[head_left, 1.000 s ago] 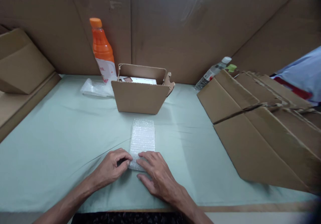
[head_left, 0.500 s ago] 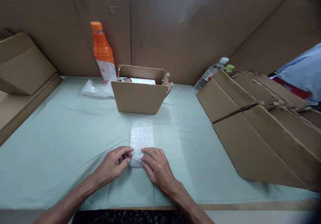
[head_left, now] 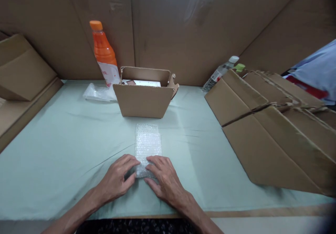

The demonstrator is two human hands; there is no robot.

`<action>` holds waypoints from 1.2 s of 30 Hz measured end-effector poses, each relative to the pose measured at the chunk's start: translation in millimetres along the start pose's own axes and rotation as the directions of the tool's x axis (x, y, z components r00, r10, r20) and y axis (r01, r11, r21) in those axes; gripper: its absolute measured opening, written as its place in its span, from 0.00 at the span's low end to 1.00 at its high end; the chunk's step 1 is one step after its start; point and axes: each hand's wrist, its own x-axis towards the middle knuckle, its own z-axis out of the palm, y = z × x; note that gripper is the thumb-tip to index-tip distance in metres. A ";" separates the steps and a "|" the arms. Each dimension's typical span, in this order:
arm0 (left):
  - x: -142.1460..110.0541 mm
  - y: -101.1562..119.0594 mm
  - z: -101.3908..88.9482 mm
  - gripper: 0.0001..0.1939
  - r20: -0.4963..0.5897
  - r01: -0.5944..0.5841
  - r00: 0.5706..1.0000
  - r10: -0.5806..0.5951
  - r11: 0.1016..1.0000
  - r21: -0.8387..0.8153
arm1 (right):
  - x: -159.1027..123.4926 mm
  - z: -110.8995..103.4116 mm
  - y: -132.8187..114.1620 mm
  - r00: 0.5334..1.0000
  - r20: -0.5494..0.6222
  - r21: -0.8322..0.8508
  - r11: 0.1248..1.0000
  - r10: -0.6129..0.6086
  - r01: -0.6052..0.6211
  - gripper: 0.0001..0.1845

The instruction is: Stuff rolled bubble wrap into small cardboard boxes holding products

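Observation:
A strip of clear bubble wrap (head_left: 148, 143) lies flat and folded on the pale green cloth, its near end between my hands. My left hand (head_left: 119, 174) rests at its left edge, fingertips touching the wrap and thumb apart from the fingers. My right hand (head_left: 165, 178) lies over its lower right part, fingers spread on top and thumb by the near edge. Neither hand is closed round the wrap. Beyond it stands an open cardboard box (head_left: 143, 101) with a white item (head_left: 147, 83) inside, mostly hidden by the front wall.
An orange drink bottle (head_left: 103, 57) stands at the back left, beside more crumpled bubble wrap (head_left: 98, 92). Several cardboard boxes (head_left: 273, 150) fill the right side, with a clear bottle (head_left: 219, 73) behind. Another carton (head_left: 31, 73) is at left. A person's light blue sleeve (head_left: 317, 69) shows at right.
My right thumb has moved down off the wrap to its near edge, and my left thumb and fingers have spread slightly. The wrap's layers look a little shifted. The view has tilted slightly.

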 end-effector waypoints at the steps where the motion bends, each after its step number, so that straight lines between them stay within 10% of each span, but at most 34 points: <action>1: -0.7 0.2 0.5 0.15 0.001 -0.003 1.000 0.003 1.000 0.010 | -0.2 0.0 0.4 1.000 -0.008 0.001 1.000 -0.005 0.005 0.13; 25: 4.0 -3.3 5.6 0.09 -0.083 -0.008 0.996 0.011 0.999 0.036 | 13.6 -11.9 8.4 0.997 -0.063 -0.055 0.998 0.034 -0.038 0.11; 36: 9.7 0.8 -7.8 0.13 0.077 0.106 0.992 -0.102 0.993 -0.051 | 18.4 -9.2 5.8 0.986 -0.051 -0.014 0.988 -0.156 0.156 0.06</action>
